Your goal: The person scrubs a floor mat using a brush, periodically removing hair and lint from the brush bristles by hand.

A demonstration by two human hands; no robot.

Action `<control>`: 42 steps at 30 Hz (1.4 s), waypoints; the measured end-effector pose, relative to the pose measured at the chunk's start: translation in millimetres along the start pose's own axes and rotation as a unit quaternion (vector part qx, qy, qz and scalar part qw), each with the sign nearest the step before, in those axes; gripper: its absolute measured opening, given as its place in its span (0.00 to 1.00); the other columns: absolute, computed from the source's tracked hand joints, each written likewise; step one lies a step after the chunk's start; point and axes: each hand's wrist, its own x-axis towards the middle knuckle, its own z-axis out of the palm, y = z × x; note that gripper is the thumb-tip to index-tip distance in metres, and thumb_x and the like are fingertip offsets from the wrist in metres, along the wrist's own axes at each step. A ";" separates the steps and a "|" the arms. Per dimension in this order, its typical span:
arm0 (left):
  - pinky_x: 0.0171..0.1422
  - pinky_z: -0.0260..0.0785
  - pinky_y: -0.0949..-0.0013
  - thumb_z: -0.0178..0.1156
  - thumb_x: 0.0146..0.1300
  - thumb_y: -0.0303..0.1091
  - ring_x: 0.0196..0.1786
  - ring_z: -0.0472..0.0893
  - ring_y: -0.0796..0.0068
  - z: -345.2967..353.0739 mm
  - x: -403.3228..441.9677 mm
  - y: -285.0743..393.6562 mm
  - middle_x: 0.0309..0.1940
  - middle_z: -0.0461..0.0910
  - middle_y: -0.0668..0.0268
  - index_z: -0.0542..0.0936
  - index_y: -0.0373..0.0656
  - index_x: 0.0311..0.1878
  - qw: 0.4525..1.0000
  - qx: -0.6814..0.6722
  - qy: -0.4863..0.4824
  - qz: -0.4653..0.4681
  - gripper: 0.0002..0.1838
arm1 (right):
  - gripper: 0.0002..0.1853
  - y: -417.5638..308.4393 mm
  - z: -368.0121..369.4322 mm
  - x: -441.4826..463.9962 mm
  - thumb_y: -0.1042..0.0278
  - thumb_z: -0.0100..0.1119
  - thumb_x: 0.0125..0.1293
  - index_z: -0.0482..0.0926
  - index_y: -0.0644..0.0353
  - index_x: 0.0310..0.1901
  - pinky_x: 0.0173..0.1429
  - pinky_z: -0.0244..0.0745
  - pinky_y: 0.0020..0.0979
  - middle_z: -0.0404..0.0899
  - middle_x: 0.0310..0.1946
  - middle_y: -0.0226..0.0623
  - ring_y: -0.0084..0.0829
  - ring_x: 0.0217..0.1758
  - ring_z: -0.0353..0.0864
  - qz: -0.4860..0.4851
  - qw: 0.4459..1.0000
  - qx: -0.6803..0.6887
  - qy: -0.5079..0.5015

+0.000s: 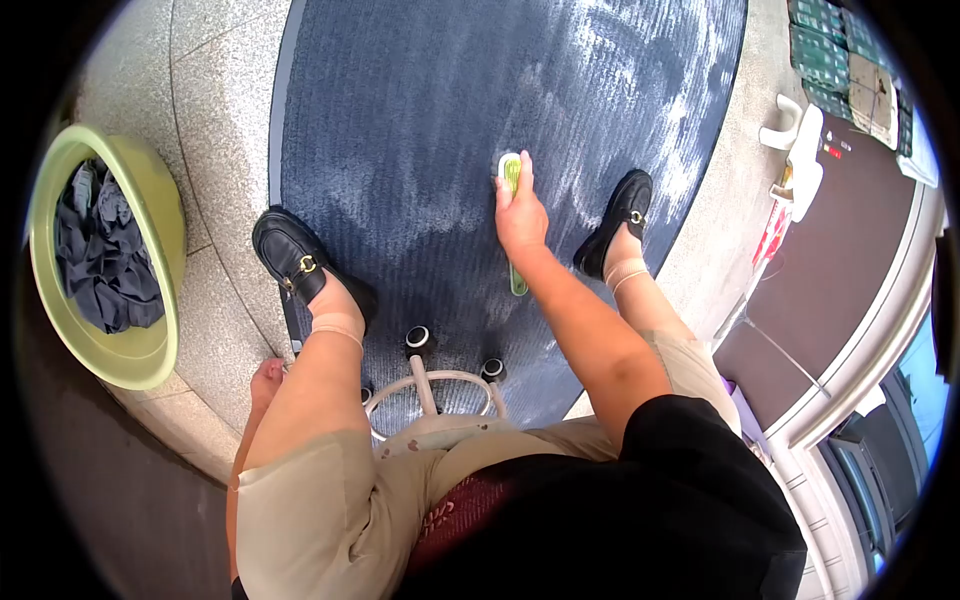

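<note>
A green and white brush (pixel 512 172) lies under my right hand (pixel 521 215), whose fingers are wrapped round it on the dark ribbed mat (pixel 400 130). Its green handle sticks out below my wrist. White foamy streaks cover the mat's upper right part. My left hand (pixel 268 382) hangs low beside my left leg, near the mat's left edge; its fingers look curled, and whether anything is in them is too small to tell.
A light green basin (pixel 160 200) with dark cloth (pixel 105 250) stands at the left. My black shoes (pixel 290 250) rest on the mat. Below me is a wheeled stool (pixel 425 385). At the right are a white-handled tool (pixel 803 165) and stacked green packages (pixel 822 50).
</note>
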 end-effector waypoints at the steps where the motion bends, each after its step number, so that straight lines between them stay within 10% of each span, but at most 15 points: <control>1: 0.37 0.71 0.71 0.51 0.70 0.31 0.29 0.77 0.79 2.2 -10.7 22.4 0.28 0.80 0.67 0.79 0.42 0.47 0.999 0.043 -0.015 0.004 0.09 | 0.36 6.2 4.0 -36.9 0.48 0.49 0.70 0.47 0.41 0.75 0.49 0.75 0.47 0.83 0.42 0.51 0.53 0.44 0.82 0.021 0.998 0.000 -0.055; 11: 0.31 0.70 0.72 0.52 0.71 0.36 0.25 0.74 0.79 -26.9 -17.6 60.5 0.28 0.79 0.68 0.79 0.45 0.47 0.988 0.153 0.032 -0.014 0.10 | 0.32 -90.5 -53.3 110.5 0.48 0.44 0.71 0.51 0.49 0.73 0.54 0.73 0.48 0.82 0.43 0.53 0.53 0.48 0.81 -0.020 0.999 -0.030 0.030; 19: 0.35 0.74 0.73 0.53 0.69 0.33 0.32 0.78 0.78 15.0 -35.0 116.1 0.32 0.81 0.65 0.80 0.42 0.47 0.988 0.151 0.011 -0.030 0.10 | 0.37 -18.9 14.9 -46.5 0.49 0.49 0.69 0.45 0.42 0.75 0.48 0.75 0.50 0.82 0.37 0.54 0.54 0.42 0.82 -0.043 0.991 -0.002 -0.126; 26: 0.31 0.69 0.72 0.52 0.71 0.36 0.24 0.73 0.78 14.5 -50.0 123.6 0.27 0.79 0.65 0.80 0.42 0.46 0.986 0.162 0.035 -0.022 0.11 | 0.34 -122.9 -45.0 136.0 0.50 0.47 0.70 0.50 0.50 0.73 0.55 0.73 0.48 0.81 0.44 0.57 0.56 0.49 0.80 0.001 0.998 0.060 0.011; 31: 0.32 0.68 0.73 0.52 0.70 0.35 0.25 0.73 0.81 31.0 -38.5 147.0 0.25 0.77 0.67 0.80 0.41 0.46 0.977 0.186 0.099 0.026 0.10 | 0.38 -76.2 -1.1 21.0 0.50 0.50 0.69 0.44 0.46 0.75 0.50 0.75 0.49 0.82 0.43 0.55 0.56 0.44 0.82 -0.034 0.997 0.043 -0.057; 33: 0.32 0.66 0.75 0.52 0.70 0.32 0.26 0.72 0.83 43.1 -33.4 145.9 0.24 0.77 0.68 0.80 0.41 0.45 0.958 0.180 0.122 0.185 0.09 | 0.38 -46.9 27.0 -42.4 0.51 0.51 0.69 0.44 0.44 0.75 0.49 0.76 0.48 0.82 0.42 0.54 0.56 0.43 0.82 -0.068 0.989 0.049 -0.121; 35: 0.32 0.65 0.75 0.52 0.70 0.31 0.25 0.69 0.83 53.5 -50.3 183.5 0.22 0.75 0.70 0.80 0.41 0.45 0.968 0.195 0.096 0.123 0.08 | 0.38 -44.5 34.5 -47.3 0.51 0.50 0.69 0.44 0.44 0.75 0.49 0.76 0.49 0.82 0.42 0.55 0.56 0.42 0.82 -0.072 0.988 0.076 -0.118; 42: 0.36 0.69 0.72 0.53 0.69 0.33 0.28 0.72 0.79 56.4 -50.6 195.0 0.25 0.78 0.67 0.81 0.42 0.43 0.969 0.176 0.131 0.116 0.08 | 0.36 -166.8 -35.2 157.4 0.51 0.48 0.70 0.48 0.54 0.74 0.56 0.73 0.46 0.81 0.46 0.55 0.53 0.50 0.81 -0.016 0.994 0.105 0.015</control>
